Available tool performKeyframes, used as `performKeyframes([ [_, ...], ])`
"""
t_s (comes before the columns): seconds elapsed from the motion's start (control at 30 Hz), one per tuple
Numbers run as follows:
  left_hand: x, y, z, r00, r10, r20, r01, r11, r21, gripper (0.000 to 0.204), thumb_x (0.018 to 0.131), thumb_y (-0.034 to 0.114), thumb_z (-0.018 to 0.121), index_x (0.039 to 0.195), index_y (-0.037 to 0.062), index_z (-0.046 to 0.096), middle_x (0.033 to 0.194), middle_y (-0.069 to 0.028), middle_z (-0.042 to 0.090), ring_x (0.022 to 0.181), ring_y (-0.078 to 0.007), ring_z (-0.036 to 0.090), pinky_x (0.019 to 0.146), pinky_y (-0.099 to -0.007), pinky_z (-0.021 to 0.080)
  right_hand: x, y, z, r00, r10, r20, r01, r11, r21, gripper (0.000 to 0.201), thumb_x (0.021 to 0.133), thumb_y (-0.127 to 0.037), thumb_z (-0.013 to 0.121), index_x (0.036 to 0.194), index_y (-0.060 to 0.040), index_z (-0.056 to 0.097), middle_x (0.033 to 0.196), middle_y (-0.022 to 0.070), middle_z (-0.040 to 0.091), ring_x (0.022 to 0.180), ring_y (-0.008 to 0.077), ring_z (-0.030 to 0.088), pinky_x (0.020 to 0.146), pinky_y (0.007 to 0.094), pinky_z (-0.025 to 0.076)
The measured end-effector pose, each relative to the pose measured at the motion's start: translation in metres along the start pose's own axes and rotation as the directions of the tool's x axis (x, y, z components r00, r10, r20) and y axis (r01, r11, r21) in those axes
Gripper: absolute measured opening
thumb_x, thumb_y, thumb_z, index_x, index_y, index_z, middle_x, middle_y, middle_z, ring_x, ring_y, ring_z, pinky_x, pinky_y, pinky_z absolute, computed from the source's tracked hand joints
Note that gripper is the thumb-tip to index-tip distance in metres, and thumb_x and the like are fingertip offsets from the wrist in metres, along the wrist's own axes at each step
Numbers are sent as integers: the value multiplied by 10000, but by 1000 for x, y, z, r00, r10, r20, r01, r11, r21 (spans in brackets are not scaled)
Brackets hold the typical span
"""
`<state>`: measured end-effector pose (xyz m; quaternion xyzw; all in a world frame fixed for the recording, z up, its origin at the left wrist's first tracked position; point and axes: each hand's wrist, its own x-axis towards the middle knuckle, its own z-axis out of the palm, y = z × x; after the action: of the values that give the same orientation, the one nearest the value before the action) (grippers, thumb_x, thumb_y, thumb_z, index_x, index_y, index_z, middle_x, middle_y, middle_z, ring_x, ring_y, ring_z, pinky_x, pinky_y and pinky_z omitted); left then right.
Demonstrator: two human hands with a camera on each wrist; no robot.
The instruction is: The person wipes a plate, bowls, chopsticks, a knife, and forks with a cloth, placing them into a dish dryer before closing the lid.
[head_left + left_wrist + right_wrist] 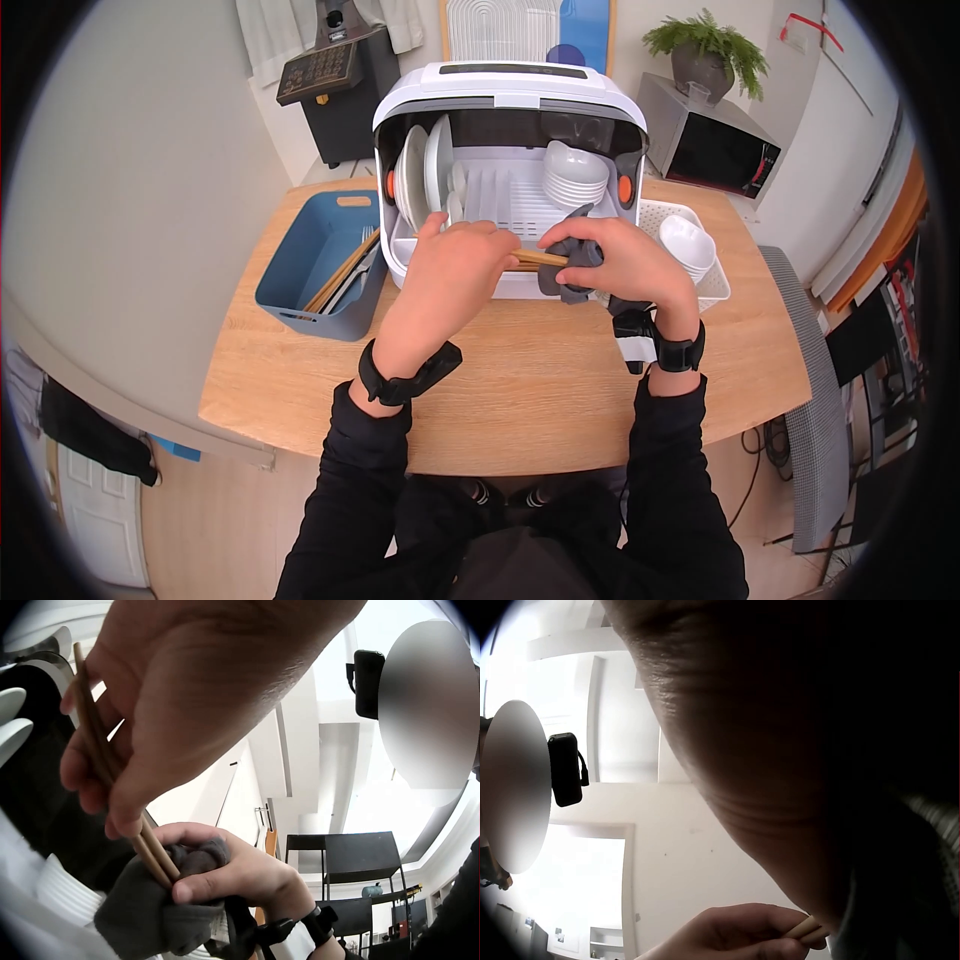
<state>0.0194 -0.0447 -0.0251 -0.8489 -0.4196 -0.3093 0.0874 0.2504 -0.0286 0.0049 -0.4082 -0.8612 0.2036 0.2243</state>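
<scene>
My left hand (455,265) pinches a pair of wooden chopsticks (540,257) over the front edge of a white dish cabinet (470,288). In the left wrist view the chopsticks (96,739) slant down from the fingers into a dark grey cloth (139,911). My right hand (635,260) grips this cloth (574,252) around their far ends, thumb and fingers pressing from both sides. The wrapped ends are hidden. In the right wrist view, the left hand (735,934) and a short piece of the chopsticks (804,928) show at the bottom.
The cabinet's lid is up, with white plates (410,180) at left and stacked bowls (575,180) at right. A blue bin (290,250) with more chopsticks (340,272) and cutlery stands left. To the right, a white basket (714,288) holds bowls (688,243).
</scene>
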Motion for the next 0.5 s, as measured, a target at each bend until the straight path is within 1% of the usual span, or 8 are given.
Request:
performKeyframes([
  [0.13,1,8,7,999,44,-27,-44,999,5,122,905,185,641,978,96,680,812,-60,659,835,-265,631,909,-416,403,-8,9,-8,1000,-30,-9,30,999,28,345,757,-68,784,1085,-76,678,932,45,696,841,193,645,791,290,505],
  [0.2,1,16,12,999,29,26,-30,999,27,116,903,181,643,980,103,677,822,-59,656,847,-270,634,917,-431,409,-13,9,-14,1000,2,2,-2,1000,18,321,752,-66,785,1057,-76,684,898,39,689,815,188,640,774,292,504],
  [0.23,1,20,14,998,21,51,-23,999,38,113,901,179,645,981,106,676,827,-58,655,853,-272,635,922,-438,412,-14,7,-14,1000,15,-2,-15,1000,-11,310,755,-93,779,1050,-96,686,894,48,695,820,213,650,760,309,507],
  [0.3,1,22,18,998,53,-46,-48,993,107,113,898,183,651,983,113,674,841,-61,649,843,-274,640,919,-452,420,-17,4,-14,999,44,-13,-45,997,-67,287,760,-146,767,1036,-134,690,884,66,707,829,263,671,734,345,513],
  [0.33,2,24,19,993,73,-92,-59,988,141,113,896,185,655,984,117,673,848,-63,645,839,-275,642,917,-459,425,-16,4,-13,997,43,-69,-50,993,-108,277,764,-156,762,1031,-141,691,876,65,706,824,268,670,727,349,512],
  [0.4,11,30,10,932,152,-328,-96,979,180,121,893,188,659,988,116,678,865,-64,643,818,-265,645,858,-427,454,-15,4,-10,983,33,-180,-67,980,-185,258,772,-174,752,1022,-154,693,862,65,704,814,277,668,713,357,510],
  [0.47,14,33,4,903,99,-418,-57,992,112,123,887,187,661,973,101,676,868,-78,637,814,-262,642,800,-402,470,-11,6,-7,960,29,-278,-79,982,-169,250,775,-186,745,1019,-164,694,851,70,701,811,284,665,705,367,508],
  [0.5,12,32,5,921,8,-388,0,1000,21,122,882,184,660,955,87,671,862,-92,632,820,-263,639,773,-392,473,-10,7,-6,945,29,-327,-86,983,-161,246,777,-191,742,1017,-169,695,846,72,699,810,287,663,702,372,507],
])
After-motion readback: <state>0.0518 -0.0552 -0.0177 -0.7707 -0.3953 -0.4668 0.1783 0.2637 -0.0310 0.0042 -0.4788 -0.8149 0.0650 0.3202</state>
